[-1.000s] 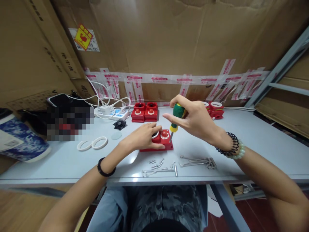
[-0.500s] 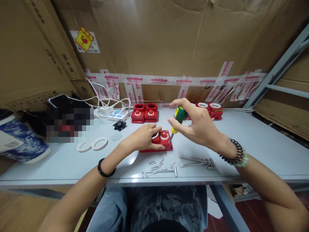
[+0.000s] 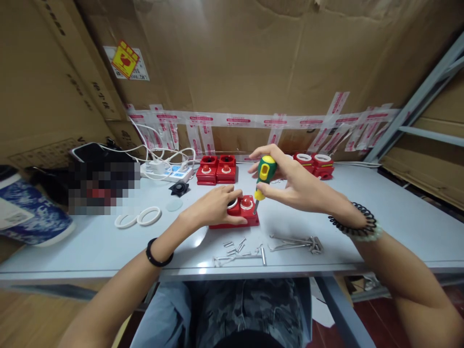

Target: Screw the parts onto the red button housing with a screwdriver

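Since half a second ago the right hand has turned palm-up around the screwdriver, so the green and yellow handle now shows its slotted side and stands more upright; the left hand has not moved. The right forearm comes in from the lower right, wrist bent, with a coiled black band and a pale bead bracelet on it. Its fingers curl loosely over the top of the handle while the thumb presses from below, grasping the tool; the shaft tip meets the right end of the red switch box. That box lies flat on the desk, just in front of the person, near the middle. The left arm reaches from the lower left, a black band at the wrist; its hand lies flat over the box's left half, fingers spread and pressing down, the thumb along the near edge. Loose screws lie on the desk just before the box.
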The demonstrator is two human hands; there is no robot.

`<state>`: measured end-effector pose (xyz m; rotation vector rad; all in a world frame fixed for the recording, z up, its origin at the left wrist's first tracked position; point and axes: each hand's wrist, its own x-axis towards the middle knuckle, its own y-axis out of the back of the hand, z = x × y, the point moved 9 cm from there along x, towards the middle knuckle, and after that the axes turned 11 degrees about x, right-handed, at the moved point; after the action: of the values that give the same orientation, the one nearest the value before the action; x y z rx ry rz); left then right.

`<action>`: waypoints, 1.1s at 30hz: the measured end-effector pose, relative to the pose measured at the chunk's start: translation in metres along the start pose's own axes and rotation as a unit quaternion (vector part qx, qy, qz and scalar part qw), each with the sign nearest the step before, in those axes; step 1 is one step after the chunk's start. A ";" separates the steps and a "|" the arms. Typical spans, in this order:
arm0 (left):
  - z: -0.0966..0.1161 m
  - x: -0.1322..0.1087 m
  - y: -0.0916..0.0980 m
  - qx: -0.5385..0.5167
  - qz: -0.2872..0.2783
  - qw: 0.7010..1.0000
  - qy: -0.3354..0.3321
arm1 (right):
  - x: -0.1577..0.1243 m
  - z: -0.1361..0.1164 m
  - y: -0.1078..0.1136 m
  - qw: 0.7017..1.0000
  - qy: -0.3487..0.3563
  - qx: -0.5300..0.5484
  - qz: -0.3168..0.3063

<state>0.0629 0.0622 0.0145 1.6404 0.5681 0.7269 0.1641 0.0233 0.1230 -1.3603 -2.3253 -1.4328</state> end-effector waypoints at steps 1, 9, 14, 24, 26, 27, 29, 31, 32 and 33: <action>0.000 0.000 0.000 -0.003 -0.002 1.000 0.000 | 0.001 0.000 -0.002 0.999 -0.001 0.033 -0.023; 0.000 0.000 -0.001 -0.029 0.013 0.999 -0.011 | 0.002 0.003 0.006 0.983 0.007 -0.108 0.146; -0.002 0.001 -0.003 -0.012 0.016 1.000 -0.007 | 0.002 -0.008 -0.007 0.997 0.065 0.052 0.005; -0.002 0.000 -0.002 -0.011 0.014 1.000 -0.006 | 0.006 0.000 0.004 0.999 0.029 0.034 0.022; -0.001 0.000 -0.001 -0.006 0.013 1.000 -0.003 | 0.006 0.004 0.008 0.993 0.014 -0.030 0.115; -0.001 0.000 -0.001 -0.004 0.013 1.000 -0.003 | 0.006 0.005 0.007 0.988 0.013 -0.059 0.140; 0.000 0.000 -0.001 0.001 0.008 1.000 -0.001 | 0.006 0.006 0.006 0.982 0.008 -0.105 0.159; 0.000 0.000 -0.001 0.002 0.003 1.000 0.000 | 0.008 0.006 0.005 0.987 0.003 -0.104 0.124; 0.000 0.000 -0.001 0.001 0.001 1.000 0.001 | 0.009 0.007 0.005 0.993 0.001 -0.082 0.088; -0.001 0.000 -0.001 -0.001 -0.001 1.000 0.002 | 0.009 0.006 0.004 0.998 0.003 -0.049 0.038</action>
<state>0.0628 0.0632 0.0133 1.6364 0.5717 0.7295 0.1632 0.0343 0.1266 -1.4494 -2.2002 -1.5447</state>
